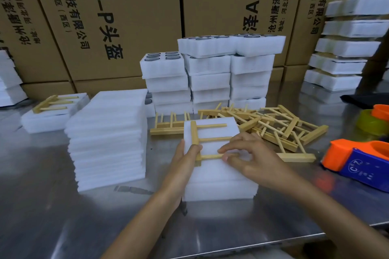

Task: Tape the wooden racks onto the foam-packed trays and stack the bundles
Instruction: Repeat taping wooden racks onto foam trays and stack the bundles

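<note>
— Both forearms come in from the bottom edge, and they meet on the foam-packed tray (pixel 212 166) that lies on the steel table (pixel 52 206), right in front of the person. What is the step, as you judge it?

— Seating the wooden rack (pixel 207 140) flat on the tray before any tape goes on. The left hand (pixel 185 162) clasps the tray's left edge, with its fingertips curled over the rack's crossbar. The right hand (pixel 248 153) pinches the nearest dowel between thumb and fingers.

— So neither hand is free?

— No, both are holding. The rack lies on top of the foam, with its crossbar along the left side and its three dowels pointing right. It is under both hands, touching them.

— How should it be done well?

— Square the crossbar to the tray's edge and press the dowels down level, so the tape would bind without rocking. Keep the left hand as the clamp; the right one should probably fetch the tape dispenser (pixel 357 162), which sits near on the right.

— Any risk?

— The foam is soft, so a hard squeeze could dent it or tilt the rack. The loose pile of racks (pixel 273 126) just behind could also snag a sleeve or a dowel.
</note>
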Motion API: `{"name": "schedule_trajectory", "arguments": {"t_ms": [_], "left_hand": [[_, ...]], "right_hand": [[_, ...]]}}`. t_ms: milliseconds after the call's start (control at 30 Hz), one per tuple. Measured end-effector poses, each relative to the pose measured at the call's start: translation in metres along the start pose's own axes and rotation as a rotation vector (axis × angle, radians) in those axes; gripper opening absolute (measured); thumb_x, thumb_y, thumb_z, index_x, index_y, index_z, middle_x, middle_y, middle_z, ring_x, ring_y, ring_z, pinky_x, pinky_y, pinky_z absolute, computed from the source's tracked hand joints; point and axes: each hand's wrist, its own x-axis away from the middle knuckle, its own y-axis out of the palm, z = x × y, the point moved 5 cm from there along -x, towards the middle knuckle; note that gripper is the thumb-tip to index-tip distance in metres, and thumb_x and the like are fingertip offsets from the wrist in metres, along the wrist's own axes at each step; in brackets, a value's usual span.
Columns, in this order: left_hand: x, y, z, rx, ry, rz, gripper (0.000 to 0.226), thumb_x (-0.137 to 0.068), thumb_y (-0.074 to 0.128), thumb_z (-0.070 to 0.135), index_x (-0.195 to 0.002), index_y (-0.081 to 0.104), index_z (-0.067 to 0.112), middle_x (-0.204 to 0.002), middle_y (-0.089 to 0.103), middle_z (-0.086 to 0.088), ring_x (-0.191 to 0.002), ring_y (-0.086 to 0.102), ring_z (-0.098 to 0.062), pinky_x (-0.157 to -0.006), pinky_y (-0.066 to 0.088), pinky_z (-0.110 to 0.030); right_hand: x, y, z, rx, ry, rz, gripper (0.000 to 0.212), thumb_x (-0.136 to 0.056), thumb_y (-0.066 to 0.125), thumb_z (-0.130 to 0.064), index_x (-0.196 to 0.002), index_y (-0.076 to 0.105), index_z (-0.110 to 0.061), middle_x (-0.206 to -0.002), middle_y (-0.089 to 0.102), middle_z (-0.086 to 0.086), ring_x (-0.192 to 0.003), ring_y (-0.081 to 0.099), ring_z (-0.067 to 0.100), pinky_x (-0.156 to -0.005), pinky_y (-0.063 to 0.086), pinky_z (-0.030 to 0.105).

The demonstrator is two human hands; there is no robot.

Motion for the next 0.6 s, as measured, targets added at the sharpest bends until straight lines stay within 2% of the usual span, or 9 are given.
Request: {"name": "schedule_trajectory", "arguments": {"t_ms": [67, 133, 200, 300, 433, 500, 600], "left_hand": [[-0.002, -0.002, 0.0, -0.019, 0.014, 0.001, 0.071, -0.086, 0.057, 0.057, -0.151, 0.033, 0.041, -0.136, 0.044, 0.019, -0.121, 0.046, -0.008, -0.101, 0.038, -0.033], [-0.003, -0.001, 0.0, -0.017, 0.006, -0.012, 0.071, -0.089, 0.057, 0.056, -0.153, 0.028, 0.043, -0.139, 0.042, 0.016, -0.117, 0.042, -0.007, -0.095, 0.035, -0.03], [-0.004, 0.0, -0.001, -0.018, -0.008, -0.014, 0.071, -0.09, 0.056, 0.056, -0.153, 0.027, 0.043, -0.145, 0.041, 0.013, -0.114, 0.042, -0.009, -0.092, 0.035, -0.03], [-0.005, 0.001, 0.0, -0.009, -0.006, 0.002, 0.072, -0.09, 0.056, 0.055, -0.154, 0.024, 0.042, -0.148, 0.039, 0.012, -0.119, 0.046, -0.013, -0.096, 0.039, -0.033], [-0.004, -0.002, 0.011, -0.129, 0.097, 0.044, 0.067, -0.095, 0.046, 0.055, -0.155, 0.02, 0.039, -0.158, 0.031, 0.011, -0.14, 0.036, -0.018, -0.106, 0.034, -0.038], [-0.001, -0.003, 0.027, -0.286, 0.251, 0.089, 0.061, -0.1, 0.04, 0.052, -0.156, 0.021, 0.037, -0.163, 0.02, 0.013, -0.149, 0.021, -0.015, -0.12, 0.022, -0.043], [0.001, -0.001, 0.05, -0.431, 0.397, 0.155, 0.057, -0.103, 0.04, 0.043, -0.156, 0.024, 0.031, -0.165, 0.01, 0.013, -0.152, 0.005, -0.007, -0.123, 0.006, -0.034]], "right_hand": [[0.001, -0.009, 0.006, -0.024, 0.028, 0.027, 0.02, -0.091, 0.065, -0.036, -0.109, 0.072, -0.035, -0.109, 0.058, -0.017, -0.108, 0.045, -0.001, -0.091, 0.036, 0.02], [0.004, -0.029, 0.019, 0.026, 0.034, 0.116, 0.021, -0.093, 0.063, -0.032, -0.112, 0.07, -0.031, -0.112, 0.061, -0.013, -0.109, 0.049, 0.003, -0.094, 0.039, 0.023], [0.011, -0.054, 0.043, 0.268, 0.066, 0.186, 0.024, -0.093, 0.061, -0.03, -0.116, 0.067, -0.027, -0.119, 0.062, -0.006, -0.115, 0.048, 0.012, -0.098, 0.039, 0.031], [0.036, -0.094, 0.093, 0.623, 0.284, 0.267, 0.033, -0.093, 0.055, -0.037, -0.121, 0.063, -0.02, -0.124, 0.057, 0.007, -0.118, 0.046, 0.028, -0.094, 0.038, 0.045], [0.082, -0.147, 0.137, 0.832, 0.584, 0.635, 0.051, -0.097, 0.037, -0.042, -0.097, 0.06, 0.004, -0.096, 0.058, 0.031, -0.092, 0.054, 0.045, -0.08, 0.04, 0.051], [0.094, -0.158, 0.151, 0.814, 0.701, 0.636, 0.064, -0.096, 0.028, -0.043, -0.079, 0.062, 0.008, -0.078, 0.06, 0.035, -0.079, 0.059, 0.046, -0.08, 0.04, 0.051], [0.094, -0.159, 0.157, 0.733, 0.712, 0.581, 0.071, -0.093, 0.024, -0.039, -0.053, 0.06, 0.007, -0.052, 0.056, 0.03, -0.055, 0.061, 0.042, -0.072, 0.045, 0.043]]}}
